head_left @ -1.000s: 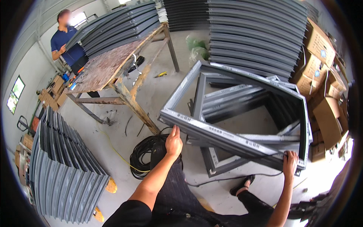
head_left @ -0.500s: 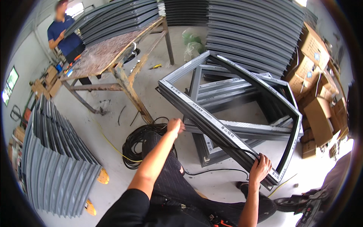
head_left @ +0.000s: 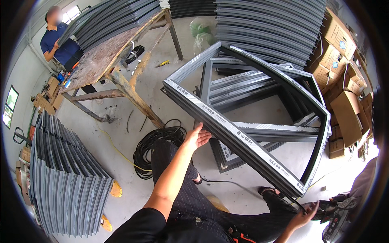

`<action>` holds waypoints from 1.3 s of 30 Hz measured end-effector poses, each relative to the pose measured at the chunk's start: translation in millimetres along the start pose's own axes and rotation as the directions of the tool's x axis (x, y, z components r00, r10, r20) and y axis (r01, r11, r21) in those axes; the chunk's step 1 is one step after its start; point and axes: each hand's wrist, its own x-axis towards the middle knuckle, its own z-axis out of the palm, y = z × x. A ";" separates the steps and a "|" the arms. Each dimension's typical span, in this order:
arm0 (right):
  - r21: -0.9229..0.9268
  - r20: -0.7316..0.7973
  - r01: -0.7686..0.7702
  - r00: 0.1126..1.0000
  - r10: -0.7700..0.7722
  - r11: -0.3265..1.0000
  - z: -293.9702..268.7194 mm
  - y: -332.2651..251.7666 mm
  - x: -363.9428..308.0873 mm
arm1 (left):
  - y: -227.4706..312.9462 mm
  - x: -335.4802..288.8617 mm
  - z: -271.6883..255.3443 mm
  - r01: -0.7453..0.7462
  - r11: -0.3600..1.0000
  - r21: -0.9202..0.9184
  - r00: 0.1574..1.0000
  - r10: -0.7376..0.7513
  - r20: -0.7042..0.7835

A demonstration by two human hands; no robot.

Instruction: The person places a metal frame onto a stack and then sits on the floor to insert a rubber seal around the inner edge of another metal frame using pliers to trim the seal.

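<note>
A grey window frame point(head_left: 227, 128) lies tilted on top of other grey frames, its near corner toward my right side. My left hand point(head_left: 197, 136) is at the frame's near long side, fingers stretched out and palm open; whether it touches the frame I cannot tell. Beyond the near right corner, my right hand point(head_left: 303, 218) pinches a thin black rubber strip point(head_left: 295, 201) that runs from the frame's edge. A coil of similar black strip point(head_left: 142, 150) lies on the floor beside my left knee.
Stacked frames point(head_left: 239, 87) lie under the top one. To the left stand grey curved profiles point(head_left: 71, 190) and a worn workbench point(head_left: 99, 67), where another person point(head_left: 60, 44) handles profiles. Cardboard boxes point(head_left: 344, 117) are piled at right. A yellow cord point(head_left: 117, 152) crosses the floor.
My right hand has moved off the frame's near side to beyond its corner, with the strip in it. My left hand has moved right to the frame's long side, its fingers now spread.
</note>
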 end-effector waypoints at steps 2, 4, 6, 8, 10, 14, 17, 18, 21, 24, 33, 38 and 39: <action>-0.099 -0.130 -0.033 0.991 0.020 0.994 -3.0 22.0 13.7 | -0.4 6.5 6.2 0.040 0.999 -0.033 0.998 -0.039 0.039; -0.173 -0.136 -0.097 0.988 0.074 0.980 1.8 43.5 22.0 | -0.5 11.9 10.6 0.045 0.997 -0.064 0.997 -0.041 0.061; -0.161 -0.161 -0.043 0.987 0.017 0.986 13.8 62.5 23.1 | -3.1 15.6 11.4 0.031 0.998 -0.045 0.998 -0.029 0.047; -0.163 -0.174 -0.025 0.985 -0.004 0.986 19.8 74.7 22.0 | -5.4 19.0 11.0 0.017 0.999 -0.029 1.000 -0.017 0.004; -0.182 -0.178 -0.040 0.984 0.007 0.982 23.1 80.4 21.0 | -7.6 22.9 11.5 0.004 1.000 -0.016 0.998 -0.005 -0.062; -0.220 -0.150 0.010 0.988 -0.044 0.975 21.0 77.3 21.3 | -21.5 2.7 27.0 0.070 0.984 -0.163 0.989 -0.046 0.143; -0.224 -0.112 0.010 0.993 -0.036 0.974 28.2 70.2 20.2 | -32.4 13.0 22.8 -0.029 0.984 -0.173 0.996 0.043 0.077; -0.225 -0.107 0.021 0.993 -0.047 0.974 27.7 69.5 20.5 | -34.4 13.3 25.8 -0.044 0.984 -0.172 0.997 0.055 0.058; -0.233 -0.095 0.002 0.995 -0.025 0.972 25.3 72.7 22.3 | -36.5 4.2 39.6 0.009 0.985 -0.171 0.999 0.000 0.050; -0.213 -0.067 -0.071 0.996 0.057 0.974 27.6 68.6 20.5 | -46.9 -14.3 46.7 0.032 0.994 -0.108 0.983 -0.012 0.185; -0.182 -0.031 -0.113 0.994 0.109 0.977 28.9 76.9 19.5 | -82.0 -42.7 86.6 0.050 0.996 0.073 0.995 -0.057 0.082; -0.205 -0.017 -0.050 0.999 0.047 0.977 30.7 67.6 21.7 | -99.3 -39.5 88.8 -0.054 0.994 0.092 0.997 0.049 0.059; -0.208 -0.014 -0.053 0.999 0.051 0.977 29.0 67.2 21.9 | -97.4 -43.1 93.5 -0.029 0.995 0.096 0.999 0.026 0.032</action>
